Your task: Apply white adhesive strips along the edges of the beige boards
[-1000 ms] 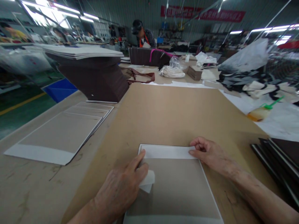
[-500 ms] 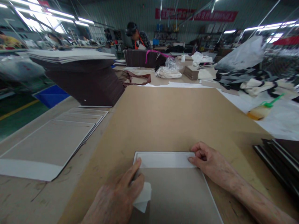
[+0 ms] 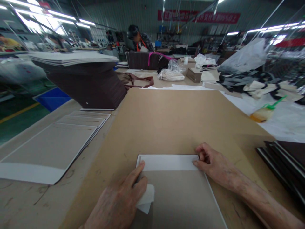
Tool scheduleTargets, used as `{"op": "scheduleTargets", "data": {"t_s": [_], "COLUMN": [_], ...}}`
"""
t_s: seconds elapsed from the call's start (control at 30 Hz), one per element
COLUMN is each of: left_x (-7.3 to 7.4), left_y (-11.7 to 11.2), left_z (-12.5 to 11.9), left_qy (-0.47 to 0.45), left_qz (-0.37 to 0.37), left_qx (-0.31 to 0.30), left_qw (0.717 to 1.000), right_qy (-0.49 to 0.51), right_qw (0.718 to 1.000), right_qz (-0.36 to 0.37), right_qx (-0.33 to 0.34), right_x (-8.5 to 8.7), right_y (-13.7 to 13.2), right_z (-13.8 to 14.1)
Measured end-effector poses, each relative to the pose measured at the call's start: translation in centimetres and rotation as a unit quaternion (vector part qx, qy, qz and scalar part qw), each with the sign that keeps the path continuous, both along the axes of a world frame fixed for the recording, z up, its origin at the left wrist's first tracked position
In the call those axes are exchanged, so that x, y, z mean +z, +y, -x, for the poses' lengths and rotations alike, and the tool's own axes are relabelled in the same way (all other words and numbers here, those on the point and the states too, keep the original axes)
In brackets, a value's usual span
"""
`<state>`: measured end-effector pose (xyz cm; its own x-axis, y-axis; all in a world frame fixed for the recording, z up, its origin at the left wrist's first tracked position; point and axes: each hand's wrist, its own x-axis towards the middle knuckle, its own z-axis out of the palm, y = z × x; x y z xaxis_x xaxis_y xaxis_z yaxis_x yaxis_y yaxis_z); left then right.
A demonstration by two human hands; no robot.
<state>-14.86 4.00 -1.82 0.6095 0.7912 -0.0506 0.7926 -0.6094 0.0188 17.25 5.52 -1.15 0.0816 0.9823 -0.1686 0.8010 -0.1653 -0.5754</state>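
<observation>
A flat grey panel (image 3: 178, 194) with a white strip (image 3: 169, 163) along its far end lies before me on a brown board. My left hand (image 3: 121, 194) rests over its left side. The index finger is stretched onto the strip's left corner, while the other fingers curl around a small folded white piece (image 3: 148, 195), paper or cloth. At the far right corner, my right hand (image 3: 208, 160) pinches the panel's edge between thumb and fingers. The near end of the panel runs out of view.
Similar panels (image 3: 52, 143) overlap at the left, before a tall dark stack (image 3: 88, 82). Dark folded pieces (image 3: 283, 162) lie at right. A bottle with a green spout (image 3: 262, 114), plastic bags (image 3: 172, 71) and scraps lie farther off. Another person (image 3: 140, 39) leans over work at the back.
Both hands keep nearly the same places on the panel. The view has shifted very slightly; nothing has been taken hold of or let go.
</observation>
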Motion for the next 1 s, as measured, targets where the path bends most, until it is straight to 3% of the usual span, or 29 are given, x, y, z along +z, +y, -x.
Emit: {"op": "scheduleTargets", "data": {"t_s": [0.13, 0.23, 0.3, 0.37, 0.63, 1.0], "left_x": [0.4, 0.8, 1.0, 1.1, 0.5, 0.9], "left_y": [0.3, 0.4, 0.4, 0.4, 0.5, 0.1], "left_z": [-0.2, -0.5, -0.7, -0.9, -0.2, -0.1], "left_qy": [0.012, 0.027, 0.037, 0.043, 0.018, -0.041], "left_qz": [0.033, 0.053, 0.056, 0.06, 0.075, 0.044], "left_qx": [0.0, 0.002, 0.021, 0.041, 0.046, 0.035], "left_qw": [0.999, 0.998, 0.997, 0.996, 0.996, 0.998], "right_qy": [-0.061, -0.084, -0.076, -0.065, -0.122, -0.232], "right_qw": [0.991, 0.964, 0.938, 0.924, 0.958, 0.965], "right_qz": [-0.123, -0.181, -0.146, -0.095, -0.005, -0.089], "right_qx": [0.011, 0.176, 0.305, 0.364, 0.261, 0.085], "right_x": [1.0, 1.5, 1.4, 1.1, 1.0, -3.4], "right_y": [-0.9, -2.1, -2.7, -2.9, -4.0, -7.2], "right_z": [1.4, 4.2, 6.2, 7.5, 6.9, 1.5]}}
